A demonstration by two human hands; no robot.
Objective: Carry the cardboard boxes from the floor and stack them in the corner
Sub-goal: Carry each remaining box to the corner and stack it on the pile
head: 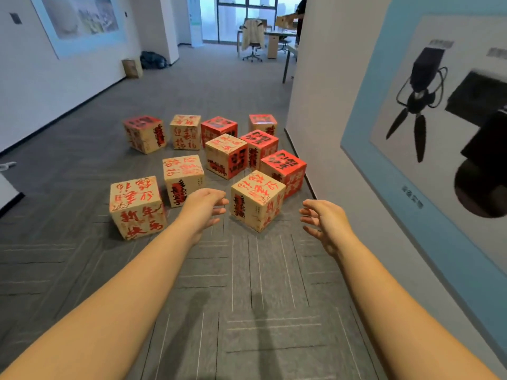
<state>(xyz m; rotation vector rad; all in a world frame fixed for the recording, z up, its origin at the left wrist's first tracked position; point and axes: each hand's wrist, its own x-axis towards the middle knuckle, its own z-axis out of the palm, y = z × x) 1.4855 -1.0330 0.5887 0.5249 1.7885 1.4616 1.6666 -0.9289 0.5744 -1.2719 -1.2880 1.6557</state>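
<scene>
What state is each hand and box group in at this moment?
Left hand: open, fingers relaxed, holding nothing.
Right hand: open, fingers spread, holding nothing.
Nearest box: closed, on the floor between the hands, untouched.
Left front box: closed, on the floor, apart from the others.
Other boxes: closed, loosely clustered on the carpet, none stacked.
Office chair: unoccupied, a garment draped over its back.

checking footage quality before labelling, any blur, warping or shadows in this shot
Head view: wide-angle warping bends the right wall poster and stretches both forearms; the left hand and right hand look slightly motion-soft, as does the print on the nearest box; soft arm shadows fall on the carpet; the far window is washed out.
</scene>
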